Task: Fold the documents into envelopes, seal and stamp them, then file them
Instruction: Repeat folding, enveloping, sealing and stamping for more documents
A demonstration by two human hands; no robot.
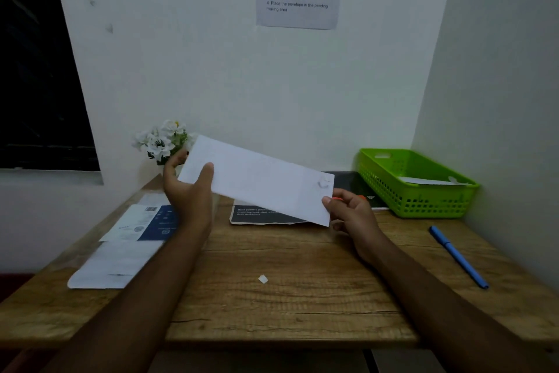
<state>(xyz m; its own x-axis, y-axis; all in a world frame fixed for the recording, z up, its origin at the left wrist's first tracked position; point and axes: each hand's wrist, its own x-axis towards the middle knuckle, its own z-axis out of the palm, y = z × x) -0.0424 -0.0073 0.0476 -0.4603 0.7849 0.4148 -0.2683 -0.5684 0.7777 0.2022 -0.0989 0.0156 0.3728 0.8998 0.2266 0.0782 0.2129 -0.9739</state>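
Now: white envelope (257, 179) is held in the air over the middle of the wooden desk (302, 297), tilted with its left end higher, a small white stamp (324, 182) at its right end. Left hand (187, 191) grips the left end, thumb on the front face; right hand (352, 210) pinches the lower right corner. Green basket (423, 206) at 2 o'clock holds a second envelope (423, 181); blue pen (458, 256) at 4 o'clock.

Both forearms extended forward, left hand (189, 191) gripping envelope (260, 179), thumb across it, right hand (352, 212) pinching its corner
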